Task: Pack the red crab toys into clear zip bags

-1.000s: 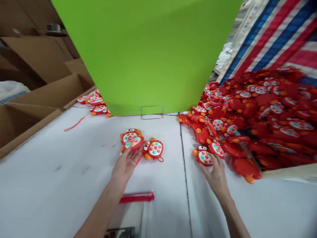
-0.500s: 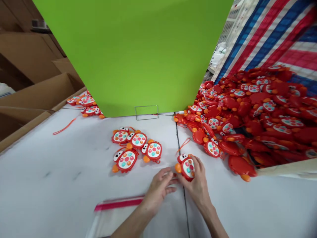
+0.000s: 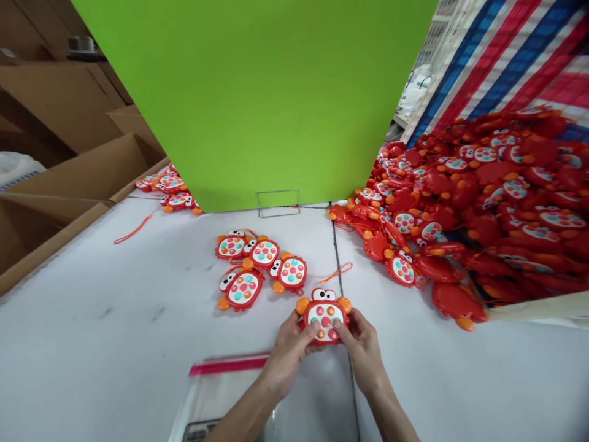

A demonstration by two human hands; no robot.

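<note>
Between my two hands is a red crab-shaped toy with orange claws, white eyes and a white face of coloured buttons, turned toward me. My left hand grips its left side, thumb on the face. On the other side my right hand is closed round the edge, its thumb also over the buttons. An orange cord loop shows just above the toy. Several more crab toys lie face up in a cluster to the left. The fingers behind the held toy are hidden.
A large heap of crab toys spills onto the white table from the right. A green board rises at the back. Cardboard boxes stand left. Near my left forearm lies a clear bag with a pink zip.
My left hand has taken hold of the toy that my right hand held alone. The toy has turned upright to face me, and the view has shifted slightly.
</note>
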